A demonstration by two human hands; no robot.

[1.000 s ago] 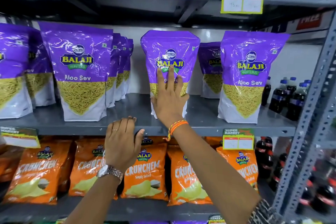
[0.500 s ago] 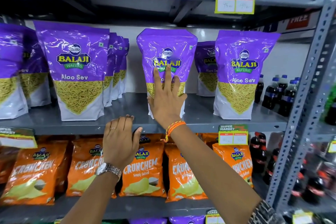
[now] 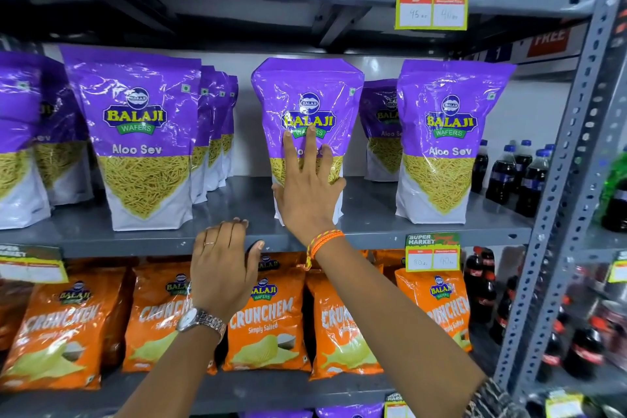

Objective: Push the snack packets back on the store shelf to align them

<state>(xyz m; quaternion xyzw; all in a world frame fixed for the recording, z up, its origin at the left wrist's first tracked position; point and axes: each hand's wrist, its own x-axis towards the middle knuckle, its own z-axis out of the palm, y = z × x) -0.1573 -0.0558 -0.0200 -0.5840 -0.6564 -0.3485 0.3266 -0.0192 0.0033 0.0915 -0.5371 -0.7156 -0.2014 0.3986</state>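
Purple Balaji Aloo Sev packets stand upright on the grey middle shelf (image 3: pixel 237 204). My right hand (image 3: pixel 307 193) lies flat, fingers spread, against the front of the middle packet (image 3: pixel 307 95), which stands a little behind the shelf's front edge. My left hand (image 3: pixel 222 268) rests with its fingertips on that front edge, holding nothing. A packet at the left (image 3: pixel 135 132) and one at the right (image 3: pixel 448 132) stand further forward. More packets line up behind the left one, and another (image 3: pixel 381 125) stands behind the middle one.
Orange Crunchem packets (image 3: pixel 268 319) fill the shelf below. Dark drink bottles (image 3: pixel 519 173) stand at the right behind a perforated grey upright (image 3: pixel 570 180). Price tags (image 3: pixel 431 3) hang on the shelf edges. Biscuit packs lie on the top shelf.
The middle packet has slid slightly back under my right palm. My view has shifted a little downward and to the right. My left hand stays on the shelf edge.
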